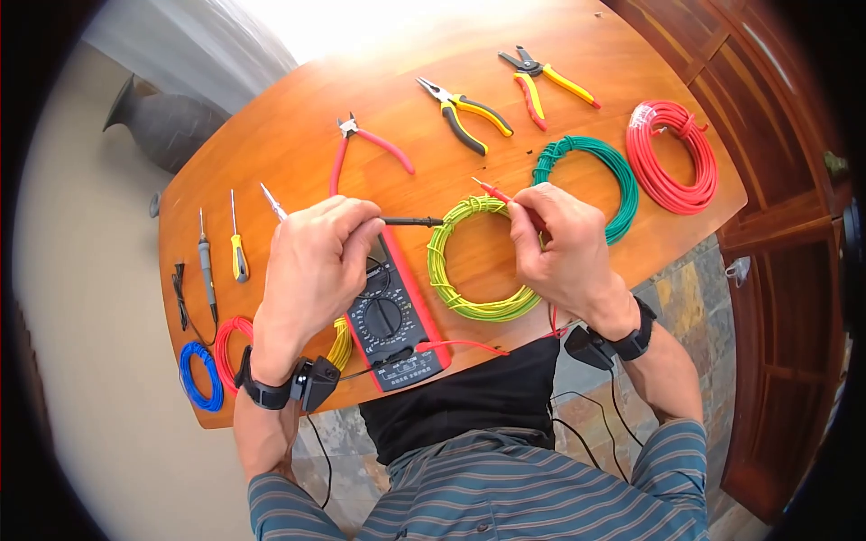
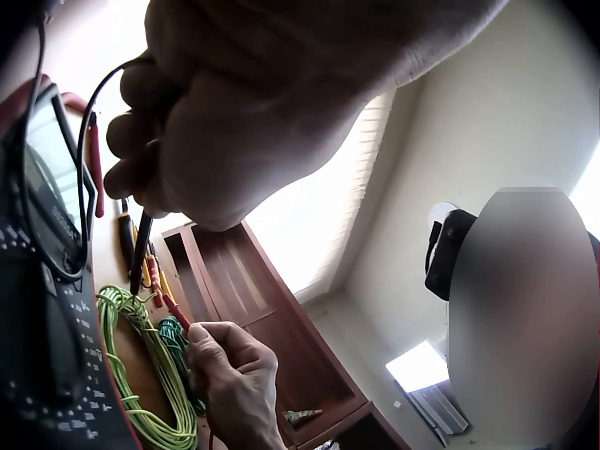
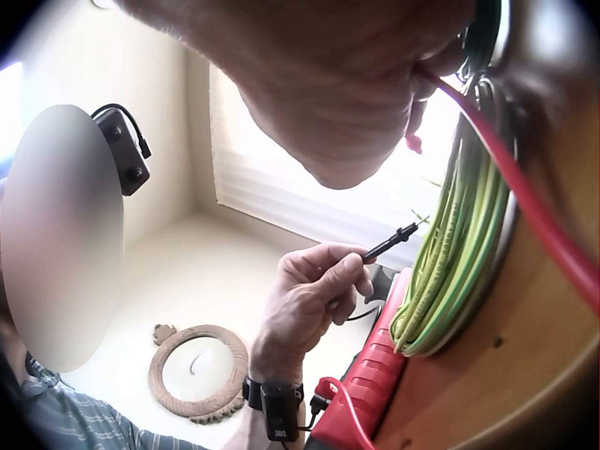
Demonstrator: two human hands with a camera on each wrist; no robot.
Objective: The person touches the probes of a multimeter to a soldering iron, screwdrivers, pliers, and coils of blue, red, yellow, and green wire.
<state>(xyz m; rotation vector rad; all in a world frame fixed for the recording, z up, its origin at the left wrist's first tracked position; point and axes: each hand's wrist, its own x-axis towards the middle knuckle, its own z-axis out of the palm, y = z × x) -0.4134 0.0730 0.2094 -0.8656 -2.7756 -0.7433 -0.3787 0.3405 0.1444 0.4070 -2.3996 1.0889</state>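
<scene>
The left hand (image 1: 320, 261) pinches a black test probe (image 1: 410, 221), whose tip points right at the upper left of a yellow-green wire coil (image 1: 492, 311). In the right hand (image 1: 568, 248) is a red probe (image 1: 490, 189), its tip pointing up and left above that coil. Whether either tip touches the wire, I cannot tell. Below the left hand lies a red and black multimeter (image 1: 383, 317) with a red lead (image 1: 465, 345) plugged in; the hand covers part of its screen. The right wrist view shows the black probe (image 3: 392, 244) close to the coil (image 3: 450, 234).
Red-handled cutters (image 1: 347, 126), needle-nose pliers (image 1: 465, 113) and wire strippers (image 1: 532, 72) lie at the back. Green (image 1: 622, 171) and red (image 1: 636, 158) coils are at the right. At the left are a screwdriver (image 1: 239, 257), a soldering iron (image 1: 207, 261) and a blue coil (image 1: 185, 374).
</scene>
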